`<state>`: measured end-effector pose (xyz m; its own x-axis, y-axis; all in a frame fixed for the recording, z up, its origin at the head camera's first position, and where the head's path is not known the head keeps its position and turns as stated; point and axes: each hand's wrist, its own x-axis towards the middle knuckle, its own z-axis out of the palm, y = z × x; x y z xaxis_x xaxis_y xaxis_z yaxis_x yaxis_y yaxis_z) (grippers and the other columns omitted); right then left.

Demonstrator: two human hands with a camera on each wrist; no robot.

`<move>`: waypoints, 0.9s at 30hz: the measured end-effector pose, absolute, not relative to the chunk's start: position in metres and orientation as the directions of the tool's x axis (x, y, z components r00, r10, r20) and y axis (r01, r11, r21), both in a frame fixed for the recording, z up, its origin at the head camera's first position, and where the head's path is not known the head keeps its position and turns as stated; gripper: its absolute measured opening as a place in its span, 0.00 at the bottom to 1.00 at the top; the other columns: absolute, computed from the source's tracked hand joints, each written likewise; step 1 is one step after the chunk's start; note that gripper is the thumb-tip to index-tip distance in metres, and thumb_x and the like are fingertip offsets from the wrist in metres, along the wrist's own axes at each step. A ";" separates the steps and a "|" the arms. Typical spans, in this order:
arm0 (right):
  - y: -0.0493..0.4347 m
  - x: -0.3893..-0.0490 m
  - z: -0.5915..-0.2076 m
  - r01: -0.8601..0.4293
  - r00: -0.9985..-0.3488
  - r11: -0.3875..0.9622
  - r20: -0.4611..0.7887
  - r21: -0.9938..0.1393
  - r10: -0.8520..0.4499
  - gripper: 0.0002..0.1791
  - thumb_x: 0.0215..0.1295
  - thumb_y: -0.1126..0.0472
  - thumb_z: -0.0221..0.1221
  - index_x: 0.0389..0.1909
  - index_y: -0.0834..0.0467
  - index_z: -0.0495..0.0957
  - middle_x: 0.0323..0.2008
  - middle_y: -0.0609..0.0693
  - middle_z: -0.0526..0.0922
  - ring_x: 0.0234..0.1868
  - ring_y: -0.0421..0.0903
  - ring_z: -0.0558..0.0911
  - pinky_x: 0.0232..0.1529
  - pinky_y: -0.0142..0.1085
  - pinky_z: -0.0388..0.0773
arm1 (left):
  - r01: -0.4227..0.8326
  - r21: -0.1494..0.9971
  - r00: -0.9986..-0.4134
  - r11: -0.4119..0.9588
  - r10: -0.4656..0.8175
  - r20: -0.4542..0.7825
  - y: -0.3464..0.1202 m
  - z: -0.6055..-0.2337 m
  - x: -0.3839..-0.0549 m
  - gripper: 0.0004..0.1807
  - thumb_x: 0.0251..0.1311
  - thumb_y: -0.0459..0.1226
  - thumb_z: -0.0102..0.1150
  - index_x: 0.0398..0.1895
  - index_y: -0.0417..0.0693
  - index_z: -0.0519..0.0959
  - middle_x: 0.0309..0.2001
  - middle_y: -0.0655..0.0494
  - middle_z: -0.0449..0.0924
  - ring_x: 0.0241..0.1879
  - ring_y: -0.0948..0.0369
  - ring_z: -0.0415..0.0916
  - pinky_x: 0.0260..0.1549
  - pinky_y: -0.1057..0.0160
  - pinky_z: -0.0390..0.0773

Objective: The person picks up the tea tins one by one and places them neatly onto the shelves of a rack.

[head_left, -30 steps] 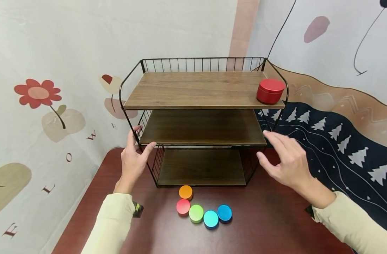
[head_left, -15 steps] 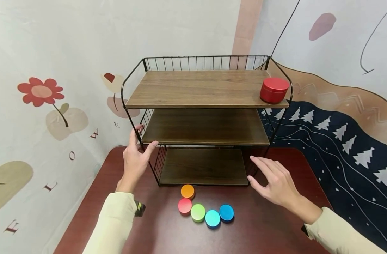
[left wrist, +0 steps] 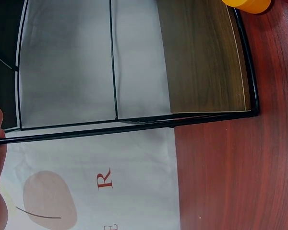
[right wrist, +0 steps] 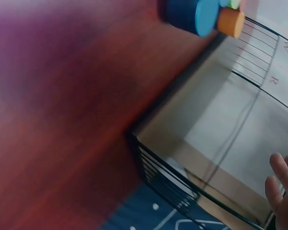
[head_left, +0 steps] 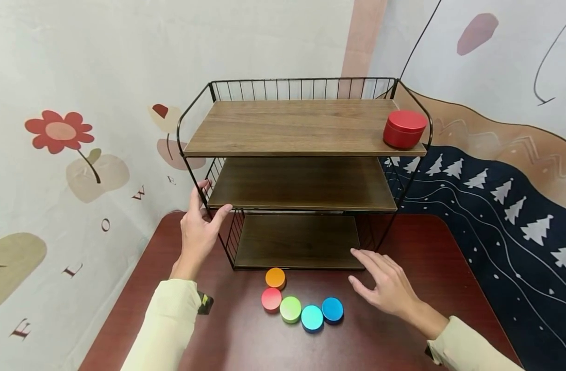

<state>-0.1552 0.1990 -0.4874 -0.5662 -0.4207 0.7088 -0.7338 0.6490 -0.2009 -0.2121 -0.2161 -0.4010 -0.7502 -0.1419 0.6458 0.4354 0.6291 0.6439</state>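
- Gripping one wire rack [head_left: 306,183] by its left side, the left hand [head_left: 198,232] has its thumb in front.
- Right hand [head_left: 389,286]: fingers and thumb spread apart, near the blue container [head_left: 332,309] and the rack's lower right corner.
- Three wooden shelves [head_left: 283,123] in the rack, which stands on one desk [head_left: 264,350].
- Five small round containers before it, in a bent row: one orange container [head_left: 276,278], one pink container [head_left: 271,299], one green container [head_left: 290,309], one turquoise container [head_left: 312,318], the blue one.
- One red container [head_left: 404,129], top shelf, right end.
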 end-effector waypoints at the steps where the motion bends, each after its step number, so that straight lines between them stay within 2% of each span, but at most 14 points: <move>1: 0.199 -0.154 -0.491 -0.729 -0.584 0.650 0.689 -0.213 -0.429 0.29 0.69 0.42 0.55 0.62 0.57 0.77 0.51 0.53 0.83 0.49 0.50 0.83 0.42 0.49 0.79 | 0.436 0.643 -0.749 0.630 -0.142 0.647 -0.216 -0.401 -0.212 0.38 0.59 0.41 0.71 0.71 0.53 0.64 0.68 0.60 0.71 0.17 0.67 0.73 0.21 0.74 0.67; 7: 0.197 -0.148 -0.510 -0.700 -0.661 0.662 0.592 -0.266 -0.461 0.31 0.63 0.47 0.64 0.65 0.55 0.75 0.55 0.53 0.81 0.53 0.50 0.81 0.48 0.51 0.78 | 0.435 0.643 -0.747 0.631 -0.146 0.649 -0.216 -0.400 -0.212 0.38 0.59 0.41 0.71 0.71 0.53 0.64 0.68 0.60 0.71 0.17 0.67 0.73 0.20 0.74 0.66; 11: 0.193 -0.145 -0.524 -0.704 -0.672 0.649 0.566 -0.289 -0.477 0.32 0.60 0.50 0.67 0.65 0.56 0.74 0.57 0.55 0.81 0.55 0.51 0.81 0.49 0.51 0.78 | 0.430 0.642 -0.748 0.634 -0.148 0.647 -0.216 -0.401 -0.212 0.38 0.59 0.41 0.71 0.71 0.55 0.64 0.68 0.61 0.71 0.18 0.65 0.73 0.20 0.73 0.66; 17: 0.188 -0.139 -0.545 -0.716 -0.671 0.633 0.542 -0.295 -0.507 0.34 0.58 0.51 0.69 0.65 0.56 0.74 0.58 0.55 0.80 0.55 0.51 0.81 0.46 0.53 0.78 | 0.432 0.640 -0.745 0.635 -0.148 0.650 -0.216 -0.401 -0.211 0.38 0.59 0.41 0.71 0.71 0.55 0.64 0.67 0.56 0.72 0.17 0.61 0.73 0.20 0.73 0.66; 20: 0.187 -0.136 -0.554 -0.719 -0.676 0.623 0.519 -0.309 -0.523 0.35 0.57 0.52 0.70 0.66 0.56 0.73 0.59 0.54 0.80 0.57 0.50 0.80 0.47 0.53 0.78 | 0.431 0.643 -0.747 0.633 -0.149 0.648 -0.216 -0.401 -0.211 0.38 0.59 0.41 0.71 0.71 0.54 0.64 0.68 0.58 0.72 0.18 0.60 0.74 0.20 0.73 0.66; 23: 0.185 -0.132 -0.561 -0.723 -0.683 0.605 0.483 -0.334 -0.549 0.37 0.57 0.51 0.71 0.67 0.56 0.72 0.60 0.54 0.79 0.59 0.50 0.78 0.49 0.52 0.78 | 0.429 0.645 -0.750 0.632 -0.149 0.645 -0.215 -0.401 -0.212 0.38 0.59 0.42 0.71 0.71 0.54 0.64 0.68 0.60 0.71 0.18 0.59 0.74 0.19 0.73 0.66; 27: 0.182 -0.127 -0.569 -0.710 -0.703 0.601 0.422 -0.368 -0.572 0.38 0.57 0.48 0.71 0.67 0.57 0.72 0.62 0.53 0.78 0.60 0.49 0.78 0.51 0.53 0.77 | 0.427 0.643 -0.748 0.636 -0.151 0.647 -0.216 -0.401 -0.212 0.38 0.59 0.42 0.71 0.71 0.55 0.64 0.68 0.57 0.72 0.19 0.58 0.76 0.21 0.73 0.67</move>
<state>-0.1273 0.1819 -0.5692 -0.7031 -0.5721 0.4222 -0.7097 0.6009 -0.3677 -0.2118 -0.2157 -0.4008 -0.7477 -0.1512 0.6467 0.4275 0.6357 0.6428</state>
